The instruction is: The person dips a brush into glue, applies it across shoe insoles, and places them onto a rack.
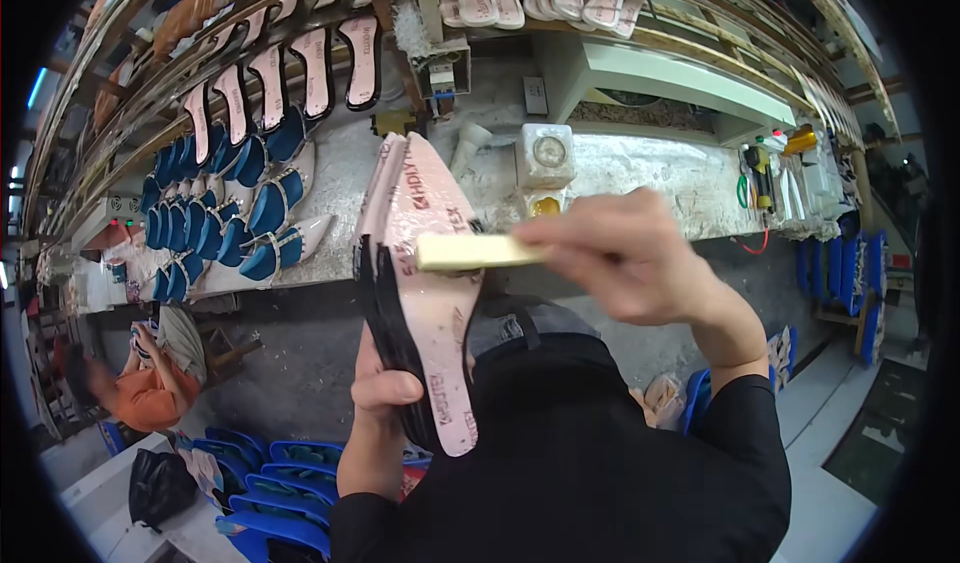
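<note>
Right of centre, the right hand [622,258] is closed in a pinch, fingertips [540,233] pointing left, its bare forearm [735,335] slanting up from the lower right. Left of centre and lower, the left hand [376,389] is curled in a grip, thumb [402,388] pointing right, the left forearm [366,460] rising from below.

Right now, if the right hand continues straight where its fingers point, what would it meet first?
The right hand would probably meet the pink insole stack in the left hand first; depth is unclear, so the fingers might pass just above it.
</note>
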The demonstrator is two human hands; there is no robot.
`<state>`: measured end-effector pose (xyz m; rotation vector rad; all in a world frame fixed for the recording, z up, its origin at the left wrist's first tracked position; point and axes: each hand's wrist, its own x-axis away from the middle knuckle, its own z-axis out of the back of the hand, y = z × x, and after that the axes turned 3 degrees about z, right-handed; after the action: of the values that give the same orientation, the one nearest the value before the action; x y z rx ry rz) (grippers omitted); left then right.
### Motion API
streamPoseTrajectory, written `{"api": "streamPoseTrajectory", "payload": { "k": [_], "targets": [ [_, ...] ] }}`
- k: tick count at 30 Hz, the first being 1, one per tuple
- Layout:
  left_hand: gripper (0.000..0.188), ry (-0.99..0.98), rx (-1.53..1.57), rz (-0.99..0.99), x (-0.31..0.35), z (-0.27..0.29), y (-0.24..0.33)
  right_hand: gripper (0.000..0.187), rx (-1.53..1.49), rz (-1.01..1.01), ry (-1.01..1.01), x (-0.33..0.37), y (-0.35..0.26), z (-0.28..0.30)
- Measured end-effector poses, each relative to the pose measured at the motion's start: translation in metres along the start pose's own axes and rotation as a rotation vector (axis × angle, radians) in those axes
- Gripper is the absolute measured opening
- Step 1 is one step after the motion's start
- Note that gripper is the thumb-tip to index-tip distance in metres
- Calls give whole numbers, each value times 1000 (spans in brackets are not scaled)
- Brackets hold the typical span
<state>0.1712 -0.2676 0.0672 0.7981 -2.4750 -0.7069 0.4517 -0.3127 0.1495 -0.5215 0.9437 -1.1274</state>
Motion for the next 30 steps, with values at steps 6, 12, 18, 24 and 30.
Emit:
{"api": "streamPoseTrajectory", "payload": {
  "k": [6, 12, 18, 24, 30],
  "targets": [
    [99, 31, -39, 2, 5, -2, 5, 25, 134, 11, -7, -19, 22, -11],
    [100, 137, -18, -4, 8, 2, 9, 25, 37, 93, -204, -13, 9, -12],
    [90, 142, -38, -71, 4, 6, 6, 27, -104, 106, -22, -7, 6, -10],
    [103, 117, -14, 6, 4, -7, 12, 28, 128, 83, -57, -31, 13, -12],
    [94, 156, -74, -50, 5, -12, 8, 31, 91, 101, -236, -27, -3, -3]
  ]
}}
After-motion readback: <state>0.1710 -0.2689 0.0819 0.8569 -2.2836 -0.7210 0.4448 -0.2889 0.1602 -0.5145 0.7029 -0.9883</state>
